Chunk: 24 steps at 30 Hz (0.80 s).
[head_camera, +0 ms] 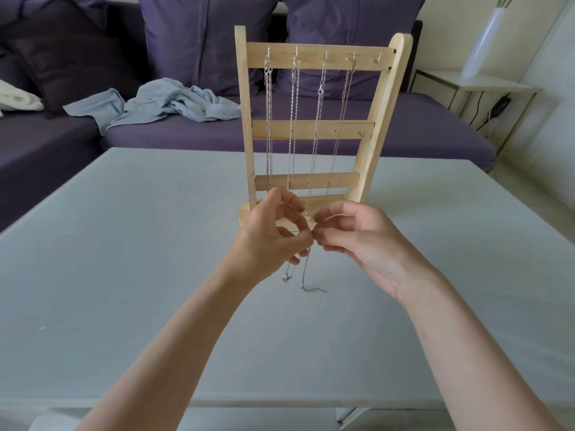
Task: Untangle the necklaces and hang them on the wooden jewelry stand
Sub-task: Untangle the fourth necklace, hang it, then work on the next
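Silver necklace chain (306,269) dangles to the grey table (124,244), pinched between left hand (273,234) and right hand (354,237) before the wooden jewelry stand (314,129), where four necklaces (320,98) hang.

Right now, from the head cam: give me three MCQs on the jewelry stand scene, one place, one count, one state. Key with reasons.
1. Where is the free hook on the top bar of the wooden stand?
A. right end
B. left end
C. middle

2. How many chains hang from the top bar?
A. two
B. four
C. six

3. The loose necklace is:
A. hung
B. flat on the table
C. pinched by both hands

Key: 1 A, only the bare hook carries nothing. 2 B, four hooks are loaded. 3 C, left hand and right hand pinch it, ends dangling.
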Each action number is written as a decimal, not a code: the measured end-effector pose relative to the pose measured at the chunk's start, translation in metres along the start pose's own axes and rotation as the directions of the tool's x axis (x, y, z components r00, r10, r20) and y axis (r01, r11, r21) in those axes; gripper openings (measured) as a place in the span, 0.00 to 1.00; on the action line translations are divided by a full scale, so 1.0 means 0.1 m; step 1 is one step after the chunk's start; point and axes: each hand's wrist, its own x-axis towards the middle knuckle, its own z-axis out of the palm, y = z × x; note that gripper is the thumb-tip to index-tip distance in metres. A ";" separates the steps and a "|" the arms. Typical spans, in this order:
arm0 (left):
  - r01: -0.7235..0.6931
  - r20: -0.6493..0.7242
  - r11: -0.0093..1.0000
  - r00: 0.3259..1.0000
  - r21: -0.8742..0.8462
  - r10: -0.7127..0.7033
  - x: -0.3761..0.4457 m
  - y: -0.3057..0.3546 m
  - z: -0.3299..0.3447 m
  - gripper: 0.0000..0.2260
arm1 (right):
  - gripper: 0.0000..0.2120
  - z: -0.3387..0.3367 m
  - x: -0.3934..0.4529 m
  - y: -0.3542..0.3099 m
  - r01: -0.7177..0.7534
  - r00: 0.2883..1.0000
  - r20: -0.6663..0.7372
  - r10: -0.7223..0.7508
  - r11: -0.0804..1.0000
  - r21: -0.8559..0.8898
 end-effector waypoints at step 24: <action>0.108 0.123 0.994 0.987 -0.026 -0.104 -0.02 -0.01 0.01 0.07 | 0.11 0.06 0.03 0.05 -0.033 0.999 -0.040 0.031 0.997 -0.064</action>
